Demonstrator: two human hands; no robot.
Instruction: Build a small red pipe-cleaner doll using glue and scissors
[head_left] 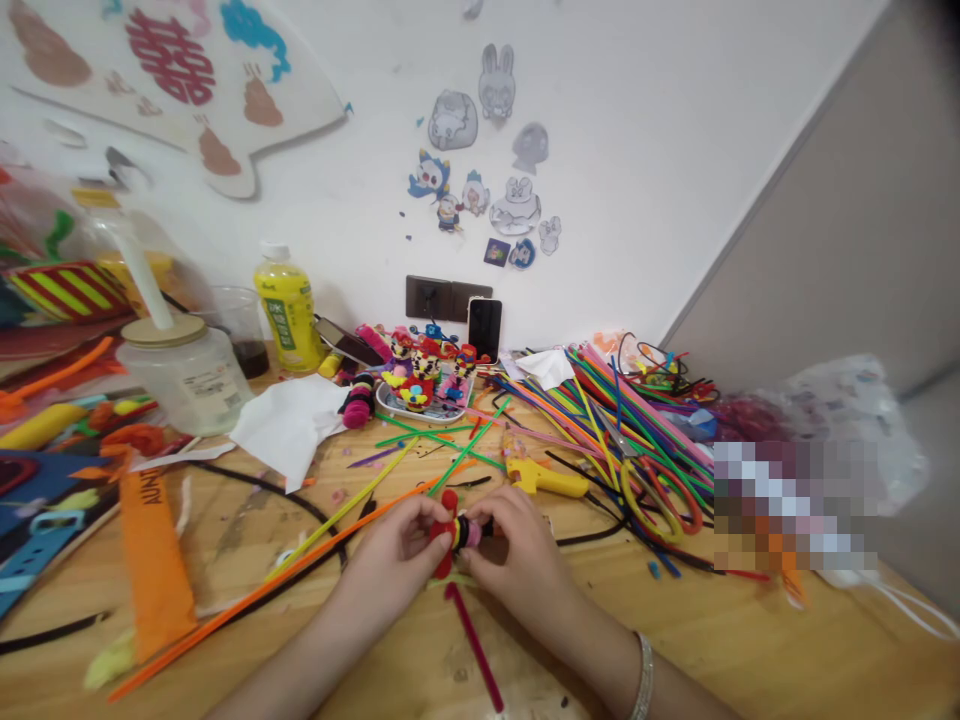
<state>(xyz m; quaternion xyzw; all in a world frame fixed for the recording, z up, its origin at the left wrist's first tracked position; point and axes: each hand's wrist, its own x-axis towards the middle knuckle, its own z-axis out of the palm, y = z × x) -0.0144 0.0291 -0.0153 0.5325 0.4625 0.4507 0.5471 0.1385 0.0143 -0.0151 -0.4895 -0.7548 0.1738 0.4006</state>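
Note:
Between my two hands, just above the wooden table, is a small pipe-cleaner figure [469, 532] with red, yellow, black and pink parts. My left hand [409, 548] pinches its red end between thumb and fingers. The black and pink end is gripped by my right hand [517, 550], whose fingers partly cover it. Below the hands a dark red pipe cleaner [474, 648] lies on the table. Close behind them sits a yellow glue gun [544, 472], and green pipe cleaners [469, 447] lie crossed near it.
A tray [390, 412] of small pipe-cleaner figures stands at the back. Scissors [660, 500] rest on a pile of colored pipe cleaners [637, 420] at right. At left are a large jar [187, 385], a yellow bottle [286, 310], white paper [289, 425] and an orange strip [154, 550].

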